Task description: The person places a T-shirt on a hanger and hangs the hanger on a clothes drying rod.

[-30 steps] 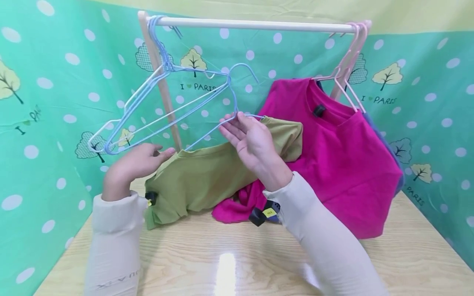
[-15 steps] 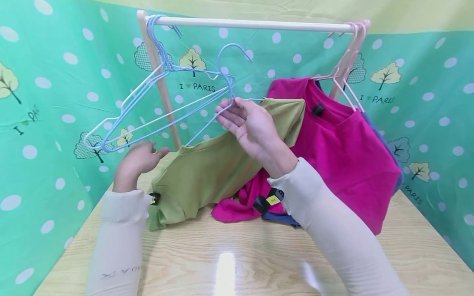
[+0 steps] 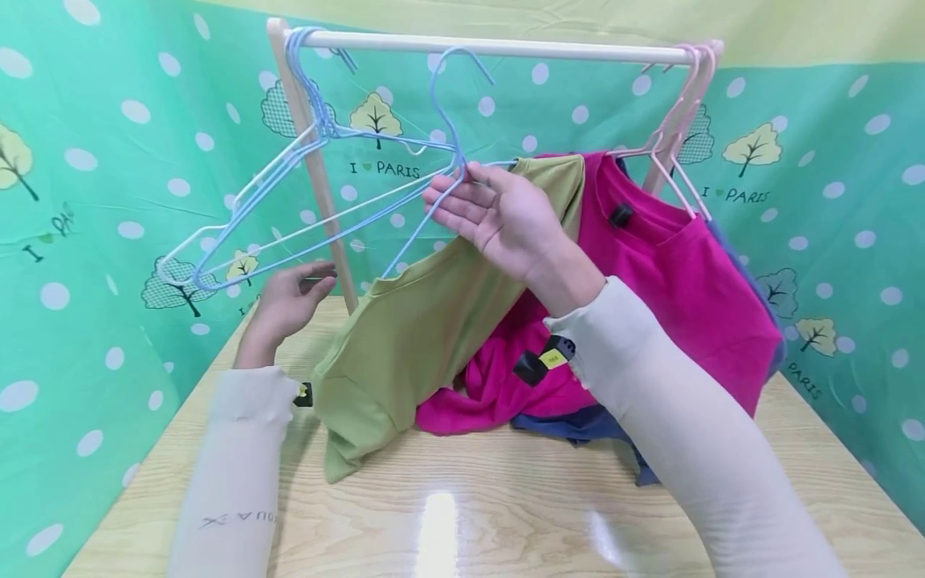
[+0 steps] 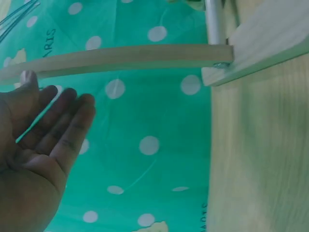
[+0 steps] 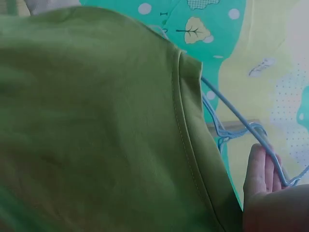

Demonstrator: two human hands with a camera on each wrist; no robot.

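Note:
My right hand point(image 3: 516, 221) pinches a blue wire hanger point(image 3: 422, 228) at the base of its hook, palm up and the other fingers extended. An olive green T-shirt point(image 3: 405, 337) hangs from that hanger, tilted, with its lower corner at the table. In the right wrist view, the shirt point(image 5: 106, 121) fills much of the frame and the hanger wire point(image 5: 231, 107) comes out of its neckline. The hook reaches the height of the rack's bar. My left hand point(image 3: 289, 301) holds nothing; its relaxed fingers lie near the rack's left post point(image 3: 328, 209).
The rack's white bar point(image 3: 506, 50) spans the back. Blue and white hangers point(image 3: 217, 241) hang at its left end, pink hangers point(image 3: 679, 120) at its right. One carries a magenta shirt point(image 3: 694, 305), with a dark blue garment point(image 3: 578, 421) behind it. Below is the wooden table point(image 3: 506, 514).
My right hand has lifted the hanger and the T-shirt, so the hook rose to the bar's height. My left hand has moved slightly up and right, off beside the shirt.

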